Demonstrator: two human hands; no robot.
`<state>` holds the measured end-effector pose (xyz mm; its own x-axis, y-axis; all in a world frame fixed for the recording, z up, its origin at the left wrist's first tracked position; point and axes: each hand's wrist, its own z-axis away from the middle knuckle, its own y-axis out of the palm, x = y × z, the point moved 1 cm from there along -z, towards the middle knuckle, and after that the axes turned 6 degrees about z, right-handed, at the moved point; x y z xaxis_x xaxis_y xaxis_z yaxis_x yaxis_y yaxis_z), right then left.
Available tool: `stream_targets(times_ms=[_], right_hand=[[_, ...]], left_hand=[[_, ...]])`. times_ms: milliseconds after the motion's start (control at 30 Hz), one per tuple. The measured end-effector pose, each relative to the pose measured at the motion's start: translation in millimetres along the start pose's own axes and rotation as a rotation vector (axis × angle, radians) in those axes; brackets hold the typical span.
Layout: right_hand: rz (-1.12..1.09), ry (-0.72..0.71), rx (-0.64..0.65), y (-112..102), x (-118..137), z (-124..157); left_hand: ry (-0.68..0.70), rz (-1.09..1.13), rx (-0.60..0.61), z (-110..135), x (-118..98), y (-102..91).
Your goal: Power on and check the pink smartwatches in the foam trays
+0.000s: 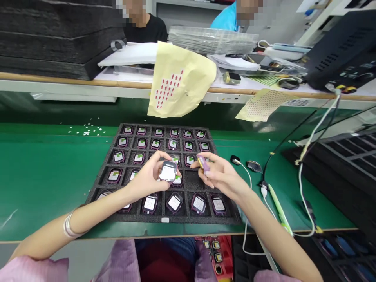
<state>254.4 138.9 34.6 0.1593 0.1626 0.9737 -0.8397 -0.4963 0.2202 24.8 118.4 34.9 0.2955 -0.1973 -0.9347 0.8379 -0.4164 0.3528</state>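
Observation:
A black foam tray (pixel 100 184) on the green bench holds several small purple smartwatch bodies in square pockets. My left hand (pixel 148 178) is closed on one watch body (pixel 168 171), held above the tray's middle with its pale screen facing up. My right hand (pixel 219 176) hovers just to the right, its fingers pinching a small purple and yellow part (pixel 202 162) close to the held watch. One pocket (pixel 194 181) under my hands is bare.
A yellow paper sheet (pixel 179 80) with red arrow stickers hangs from the shelf behind the tray. Cables (pixel 305 156) and a green pen (pixel 279 207) lie at right. Black foam stacks (pixel 53 35) sit back left. Two people are behind the shelf.

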Motion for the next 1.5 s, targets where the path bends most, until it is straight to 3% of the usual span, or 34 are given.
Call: stream_targets(times_ms=[100, 233, 400, 600, 1033, 1267, 1500], right_hand=[[-0.063, 0.055, 0.026, 19, -8, -16], [0.012, 0.027, 0.018, 29, -14, -24], [0.063, -0.027, 0.002, 28, -21, -22], [0.121, -0.057, -0.008, 31, -27, -16], [0.168, -0.108, -0.165, 35, -27, -11], [0.135, -0.088, -0.099, 34, -26, -8], [0.13, -0.091, -0.125, 37, -26, -8]], left_hand=[[-0.03, 0.078, -0.094, 1, 3, -4.4], [-0.022, 0.175, -0.194, 2, 10, -19.3], [-0.084, 0.375, -0.119, 4, 21, -31.1], [-0.139, 0.405, -0.074, 6, 24, -23.9], [0.034, 0.233, -0.007, 8, 33, -19.1], [0.075, 0.141, -0.049, 7, 30, -18.5], [0.096, 0.229, -0.007, 9, 34, -21.9]])
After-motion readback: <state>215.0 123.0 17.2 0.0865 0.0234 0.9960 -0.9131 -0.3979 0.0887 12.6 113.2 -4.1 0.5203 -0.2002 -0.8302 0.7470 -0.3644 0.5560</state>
